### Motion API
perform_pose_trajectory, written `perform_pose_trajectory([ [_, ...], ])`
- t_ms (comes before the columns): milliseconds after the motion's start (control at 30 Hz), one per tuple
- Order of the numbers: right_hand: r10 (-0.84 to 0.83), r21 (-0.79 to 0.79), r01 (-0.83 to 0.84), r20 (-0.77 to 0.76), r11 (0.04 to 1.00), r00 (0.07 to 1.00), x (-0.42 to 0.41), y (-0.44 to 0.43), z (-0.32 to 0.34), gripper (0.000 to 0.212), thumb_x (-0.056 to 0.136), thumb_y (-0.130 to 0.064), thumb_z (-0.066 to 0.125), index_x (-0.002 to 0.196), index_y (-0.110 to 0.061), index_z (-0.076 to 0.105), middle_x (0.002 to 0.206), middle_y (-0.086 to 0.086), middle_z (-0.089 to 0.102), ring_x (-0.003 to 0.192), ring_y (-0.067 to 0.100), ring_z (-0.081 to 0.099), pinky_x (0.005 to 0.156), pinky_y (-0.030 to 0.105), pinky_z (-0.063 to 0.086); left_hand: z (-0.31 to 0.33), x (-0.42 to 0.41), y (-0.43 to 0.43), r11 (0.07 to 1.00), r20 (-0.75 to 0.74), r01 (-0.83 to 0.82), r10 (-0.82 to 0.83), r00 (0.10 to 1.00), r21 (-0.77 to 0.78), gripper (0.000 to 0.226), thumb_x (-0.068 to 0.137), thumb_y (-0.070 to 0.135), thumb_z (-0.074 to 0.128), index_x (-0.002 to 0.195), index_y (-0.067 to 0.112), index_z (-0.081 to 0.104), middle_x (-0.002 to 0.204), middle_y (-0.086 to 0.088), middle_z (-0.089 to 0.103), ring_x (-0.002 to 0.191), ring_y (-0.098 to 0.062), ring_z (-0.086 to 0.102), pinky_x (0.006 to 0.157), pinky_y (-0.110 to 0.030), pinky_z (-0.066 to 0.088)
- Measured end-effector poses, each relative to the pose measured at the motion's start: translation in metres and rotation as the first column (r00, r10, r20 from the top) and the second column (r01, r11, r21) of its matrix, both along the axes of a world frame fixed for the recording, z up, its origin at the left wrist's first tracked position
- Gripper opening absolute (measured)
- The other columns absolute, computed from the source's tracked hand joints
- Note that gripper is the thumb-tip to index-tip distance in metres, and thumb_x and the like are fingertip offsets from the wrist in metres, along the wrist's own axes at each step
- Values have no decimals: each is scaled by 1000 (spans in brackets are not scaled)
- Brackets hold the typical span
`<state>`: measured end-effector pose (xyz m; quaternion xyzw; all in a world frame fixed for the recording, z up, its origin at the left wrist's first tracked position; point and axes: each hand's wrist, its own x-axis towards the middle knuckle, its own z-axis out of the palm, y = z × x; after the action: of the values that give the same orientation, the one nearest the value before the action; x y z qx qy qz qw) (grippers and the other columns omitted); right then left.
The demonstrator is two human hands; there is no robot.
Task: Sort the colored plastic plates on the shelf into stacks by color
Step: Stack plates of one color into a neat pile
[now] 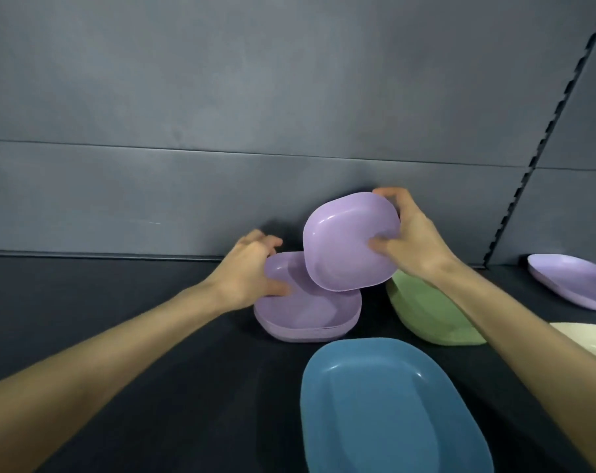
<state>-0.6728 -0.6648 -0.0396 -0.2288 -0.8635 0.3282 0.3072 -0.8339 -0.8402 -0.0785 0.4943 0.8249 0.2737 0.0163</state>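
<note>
right hand (416, 247) gripping one purple plate (347, 244), left hand (248, 271) gripping purple stack (310, 315), one blue plate (385, 411)

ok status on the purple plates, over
Right hand grips tilted purple plate over purple stack. Left hand grips stack rim, thumb inside. Nothing else blocking.

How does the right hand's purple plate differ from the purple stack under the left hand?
The held purple plate is lifted and tilted; the purple stack lies flat on the shelf. The held purple plate is single; the purple stack shows several layered rims. The right hand grips the plate's right edge; the left hand grips the stack's left rim. Shared: lilac colour, rounded-square shape.
</note>
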Motion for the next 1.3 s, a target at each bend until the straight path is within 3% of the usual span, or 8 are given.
perform_pose_trajectory([
  [167, -1, -51, -1, -35, 999, 999, -5, -1, -1, 57, 78, 1, 61, 123, -26, 41, 96, -13, 55, 93, 20, 54, 79, 31, 48, 0, -9, -4, 994, 111, 55, -66, 992, 99, 91, 68, 36, 81, 143, 18, 32, 125, 3, 45, 119, -12, 42, 93, -19, 35],
  [333, 104, -188, -111, -44, 976, 994, -19, -11, -6, 57, 75, 7, 65, 114, -28, 41, 96, -11, 54, 85, 14, 57, 74, 24, 50, 13, -14, 2, 962, 383, 72, -173, 907, 264, 99, 57, 47, 81, 140, 23, 33, 110, 3, 61, 92, -14, 63, 85, -28, 52],
  [433, 143, -167, -138, 24, 976, 989, -26, -17, -13, 56, 74, 4, 67, 112, -27, 40, 96, -2, 58, 82, 19, 58, 74, 32, 52, 8, -11, 4, 965, 274, 60, -133, 953, 257, 73, 67, 26, 83, 128, 26, 43, 97, -1, 64, 82, -23, 65, 84, -39, 53],
  [500, 143, -90, -134, 109, 987, 984, -27, -19, -19, 54, 73, -2, 70, 108, -27, 37, 100, 9, 60, 88, 30, 59, 77, 43, 51, 4, -9, 2, 964, 170, 63, -110, 979, 258, 62, 70, 21, 81, 122, 25, 47, 90, 7, 62, 77, -16, 63, 76, -30, 52],
  [600, 112, 41, -125, 239, 991, 965, -28, -19, -22, 54, 70, -16, 77, 106, -25, 37, 108, 5, 56, 100, 30, 50, 80, 41, 47, 5, -8, -2, 969, 93, 71, -96, 991, 235, 57, 71, 20, 80, 119, 25, 49, 85, 20, 54, 73, 0, 54, 66, -13, 43],
  [833, 66, 233, -220, 530, 947, 845, -29, -24, -20, 60, 68, -38, 79, 117, -21, 48, 113, -4, 43, 110, 20, 37, 96, 34, 35, 3, -13, -5, 996, 172, 79, -85, 981, 44, 54, 64, 18, 84, 110, 21, 56, 107, 4, 56, 90, -8, 55, 69, -14, 44],
  [967, 86, 228, -258, 571, 939, 816, -29, -24, -20, 66, 72, -41, 76, 129, -25, 45, 121, -4, 44, 116, 19, 35, 91, 32, 27, 3, -13, -4, 996, 222, 86, -81, 972, -15, 53, 67, 15, 83, 111, 18, 55, 105, 3, 62, 97, -15, 60, 78, -27, 51],
  [1300, 80, 214, -284, 651, 934, 755, -29, -26, -20, 64, 76, -46, 71, 130, -25, 45, 125, -4, 51, 118, 21, 35, 90, 33, 24, 9, -11, -4, 982, 133, 125, -106, 985, -139, 50, 74, 17, 78, 119, 16, 56, 115, 1, 57, 104, -19, 56, 90, -34, 48],
])
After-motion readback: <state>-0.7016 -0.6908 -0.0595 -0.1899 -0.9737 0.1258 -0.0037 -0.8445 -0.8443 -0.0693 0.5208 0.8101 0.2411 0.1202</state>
